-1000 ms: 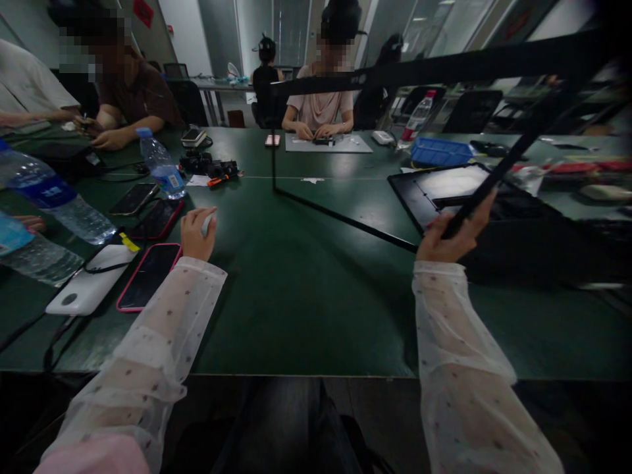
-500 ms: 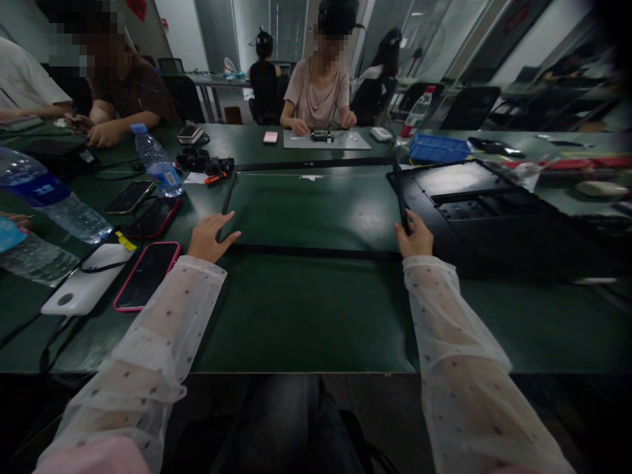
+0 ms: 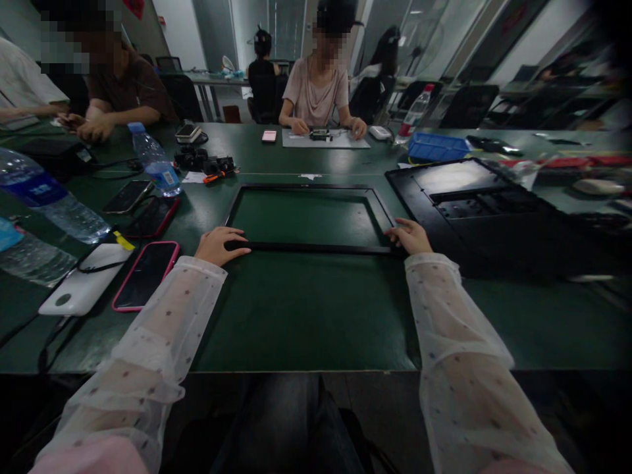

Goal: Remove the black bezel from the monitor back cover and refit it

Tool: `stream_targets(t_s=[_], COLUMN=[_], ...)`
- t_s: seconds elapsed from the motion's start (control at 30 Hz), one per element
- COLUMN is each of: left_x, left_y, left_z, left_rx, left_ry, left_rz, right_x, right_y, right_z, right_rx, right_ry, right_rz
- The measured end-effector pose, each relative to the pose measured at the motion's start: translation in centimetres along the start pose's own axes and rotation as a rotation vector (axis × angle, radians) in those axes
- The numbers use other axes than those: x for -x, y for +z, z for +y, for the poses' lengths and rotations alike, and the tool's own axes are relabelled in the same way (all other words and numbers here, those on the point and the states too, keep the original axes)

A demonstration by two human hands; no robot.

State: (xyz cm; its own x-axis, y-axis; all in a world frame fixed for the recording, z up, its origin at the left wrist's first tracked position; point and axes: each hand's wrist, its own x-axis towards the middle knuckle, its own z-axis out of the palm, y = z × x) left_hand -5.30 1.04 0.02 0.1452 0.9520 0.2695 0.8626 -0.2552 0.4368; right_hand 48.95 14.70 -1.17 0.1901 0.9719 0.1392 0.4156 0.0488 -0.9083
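Note:
A thin black rectangular bezel frame lies nearly flat over the green table in front of me. Its middle is open, and the tabletop shows through. At its near left corner, my left hand is closed on the bar, thumb on the near side and fingers beyond. My right hand grips the near right corner, fingertips on the right bar. Whether the near bar touches the table I cannot tell. Just right of my right hand lies a large black panel with a recessed slot.
Left of my left hand are a pink-cased phone, a white power bank with cables, and water bottles. A blue tray sits beyond the panel. Across the table, a co-worker handles small parts on a mat.
The bezel frame's far bar has come down and toward me, so the frame lies flatter. My hands have shifted their hold to the near corners.

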Motion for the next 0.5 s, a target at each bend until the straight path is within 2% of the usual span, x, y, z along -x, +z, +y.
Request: stream_targets(t_s=[0.07,0.13,0.5], left_x=[0.0,0.0,0.1], left_y=[0.2,0.3,0.3], left_z=[-0.3,-0.5,0.3], left_rx=[0.015,0.028,0.044], left_ry=[-0.018,-0.031,-0.031], left_rz=[0.021,0.038,0.059], right_x=[0.0,0.0,-1.1], right_y=[0.0,0.0,0.9], right_z=[-0.4,-0.5,1.7], right_rx=[-0.111,-0.166,-0.091], right_ry=[0.113,0.141,0.050], right_rz=[-0.015,-0.026,0.012])
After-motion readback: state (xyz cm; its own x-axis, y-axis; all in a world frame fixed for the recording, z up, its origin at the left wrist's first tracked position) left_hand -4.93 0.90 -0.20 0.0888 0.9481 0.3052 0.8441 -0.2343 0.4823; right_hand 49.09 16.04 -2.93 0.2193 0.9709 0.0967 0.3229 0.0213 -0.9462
